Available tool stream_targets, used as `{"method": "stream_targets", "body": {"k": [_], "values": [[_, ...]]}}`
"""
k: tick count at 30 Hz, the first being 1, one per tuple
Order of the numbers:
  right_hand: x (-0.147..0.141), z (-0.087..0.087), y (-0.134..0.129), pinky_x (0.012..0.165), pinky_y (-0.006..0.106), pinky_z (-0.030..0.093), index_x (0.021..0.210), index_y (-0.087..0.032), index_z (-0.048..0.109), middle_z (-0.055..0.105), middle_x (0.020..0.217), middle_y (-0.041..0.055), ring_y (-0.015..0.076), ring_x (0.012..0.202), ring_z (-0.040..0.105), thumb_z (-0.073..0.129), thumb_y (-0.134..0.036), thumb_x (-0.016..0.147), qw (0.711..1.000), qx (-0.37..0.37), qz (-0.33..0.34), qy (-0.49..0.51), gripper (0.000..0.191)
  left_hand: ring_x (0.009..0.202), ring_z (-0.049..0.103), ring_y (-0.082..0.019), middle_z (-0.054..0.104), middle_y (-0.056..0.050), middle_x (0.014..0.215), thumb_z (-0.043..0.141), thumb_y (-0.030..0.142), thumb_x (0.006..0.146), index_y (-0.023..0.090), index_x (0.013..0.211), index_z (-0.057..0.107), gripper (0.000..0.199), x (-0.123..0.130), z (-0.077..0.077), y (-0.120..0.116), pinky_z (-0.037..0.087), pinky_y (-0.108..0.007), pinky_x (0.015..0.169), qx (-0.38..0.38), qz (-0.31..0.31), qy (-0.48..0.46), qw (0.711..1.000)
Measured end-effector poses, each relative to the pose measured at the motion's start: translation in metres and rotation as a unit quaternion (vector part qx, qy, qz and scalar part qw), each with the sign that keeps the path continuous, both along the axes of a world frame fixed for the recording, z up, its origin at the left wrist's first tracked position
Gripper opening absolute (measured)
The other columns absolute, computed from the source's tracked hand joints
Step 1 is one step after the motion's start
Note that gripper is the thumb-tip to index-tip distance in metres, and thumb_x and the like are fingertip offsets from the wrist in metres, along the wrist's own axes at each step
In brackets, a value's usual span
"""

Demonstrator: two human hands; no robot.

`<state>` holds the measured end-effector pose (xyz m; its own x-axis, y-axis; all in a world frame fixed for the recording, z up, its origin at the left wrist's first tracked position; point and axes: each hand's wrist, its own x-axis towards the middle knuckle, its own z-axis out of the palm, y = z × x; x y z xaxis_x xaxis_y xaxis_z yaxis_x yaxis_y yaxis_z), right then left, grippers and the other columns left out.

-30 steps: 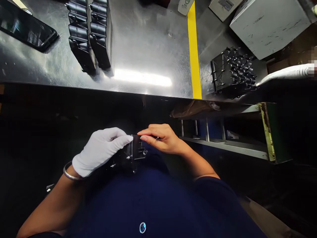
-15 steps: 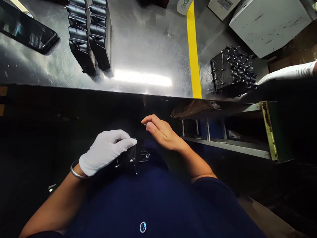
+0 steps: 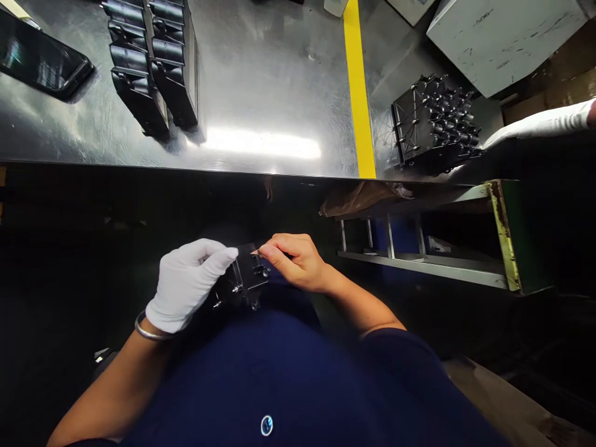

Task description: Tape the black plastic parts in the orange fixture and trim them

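My left hand [image 3: 186, 282], in a white glove, is closed on the edge of a black plastic part [image 3: 249, 279] with small posts and round bosses. The part is held in front of my dark blue shirt, and the gloved fingers and the dark background hide some of it. My bare right hand [image 3: 298, 261] pinches a small, thin, pointed tool that looks like a blade [image 3: 254, 252]. Its tip sticks out to the left at the part's upper right edge; whether it touches cannot be made out.
Two black ribbed moulded parts [image 3: 149, 62] stand on the metal table [image 3: 261, 81] beside a phone [image 3: 44, 56]. Right of the yellow tape [image 3: 357, 93] sits a stack of black parts [image 3: 431, 124], with another person's white sleeve [image 3: 535, 127] reaching it. A metal frame [image 3: 433, 267] stands below.
My right hand has moved left and down, bringing the pointed tool to the black part. My left hand and the part have shifted slightly left, with the part turned a little.
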<state>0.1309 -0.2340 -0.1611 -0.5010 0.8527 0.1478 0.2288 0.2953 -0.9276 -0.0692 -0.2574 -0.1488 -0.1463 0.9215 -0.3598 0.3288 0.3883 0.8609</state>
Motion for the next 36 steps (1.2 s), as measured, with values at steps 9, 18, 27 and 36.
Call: {"method": "stream_targets", "body": {"k": [9,18,27,36], "values": [[0.002,0.0,0.0,0.059,0.019,0.047,0.075,-0.014,0.064,0.064,0.067,0.002,0.0081,0.06,0.058,0.048,-0.027,0.098,0.999,0.029,0.006,-0.017,0.031,0.048,0.051,-0.013,0.059,0.0,0.051,0.07,0.047,0.061,0.019,0.053,0.063,0.03,0.003,0.001,0.0,0.043,-0.023,0.046,-0.004,0.018,-0.01,1.0],[0.008,0.005,0.004,0.059,0.019,0.047,0.075,-0.014,0.064,0.064,0.066,0.0021,0.0084,0.06,0.058,0.047,-0.026,0.098,0.997,0.055,0.041,-0.019,0.031,0.049,0.051,-0.013,0.058,-0.001,0.052,0.068,0.051,0.062,0.019,0.053,0.061,0.034,0.009,0.002,0.0,0.043,-0.023,0.046,-0.028,0.02,-0.02,0.999],[0.012,0.002,0.005,0.062,0.02,0.047,0.076,-0.014,0.064,0.064,0.067,0.0031,0.0093,0.063,0.06,0.046,-0.029,0.099,0.996,0.063,0.052,-0.031,0.033,0.05,0.052,-0.013,0.057,0.001,0.053,0.071,0.051,0.063,0.019,0.056,0.061,0.034,0.011,-0.001,-0.006,0.043,-0.024,0.049,-0.01,0.033,-0.015,0.999],[0.016,0.005,0.01,0.055,0.02,0.044,0.068,-0.015,0.06,0.059,0.061,0.002,0.0079,0.055,0.054,0.045,-0.039,0.099,0.99,-0.029,0.137,0.022,0.042,0.049,0.05,-0.013,0.057,0.0,0.052,0.07,0.053,0.063,0.02,0.054,0.059,0.036,0.012,0.004,-0.002,0.042,-0.024,0.046,-0.008,0.029,-0.009,1.0]]}}
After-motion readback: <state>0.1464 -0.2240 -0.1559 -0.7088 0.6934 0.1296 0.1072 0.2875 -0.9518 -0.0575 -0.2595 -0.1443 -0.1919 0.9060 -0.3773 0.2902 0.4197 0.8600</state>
